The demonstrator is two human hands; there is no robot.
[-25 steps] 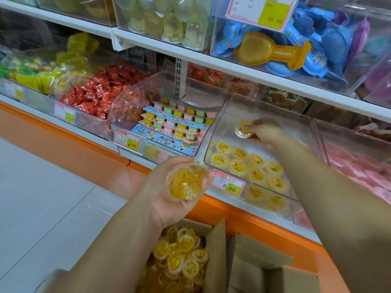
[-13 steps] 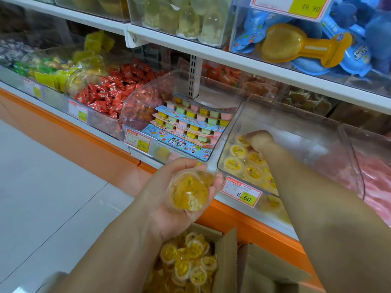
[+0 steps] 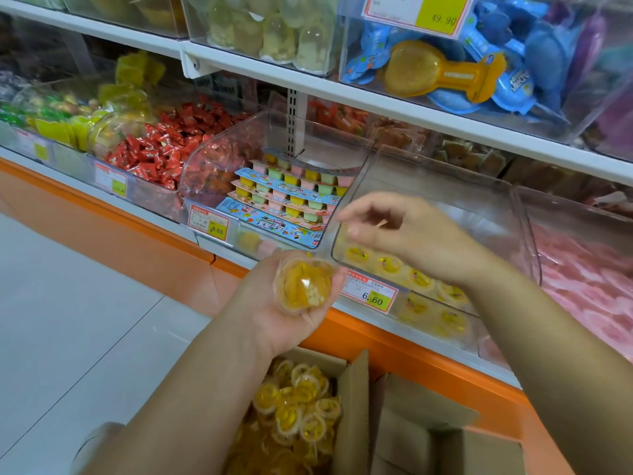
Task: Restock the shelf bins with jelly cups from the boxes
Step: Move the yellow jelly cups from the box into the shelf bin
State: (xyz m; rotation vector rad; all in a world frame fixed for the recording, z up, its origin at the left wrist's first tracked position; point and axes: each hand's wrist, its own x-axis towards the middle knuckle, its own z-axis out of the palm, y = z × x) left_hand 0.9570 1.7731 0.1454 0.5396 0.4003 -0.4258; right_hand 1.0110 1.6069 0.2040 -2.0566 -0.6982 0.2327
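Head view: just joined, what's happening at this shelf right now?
A person is restocking a clear bin. The left hand holds a yellow jelly cup above an open box full of more. The right hand hovers empty, fingers loosely curled, over the bin's front corner, where rows of cups already lie on the bottom.

right hand [image 3: 404, 231] in front of the jelly cup bin [image 3: 445, 180] is motion-blurred, grip unclear tbh. forearm [image 3: 548, 337] hides some of its jelly cups [image 3: 388, 265]. cardboard box [image 3: 354, 406] below the bin is cut off at btm edge. left hand [image 3: 270, 310] grips a cup [image 3: 305, 287], one or two stacked, idk.
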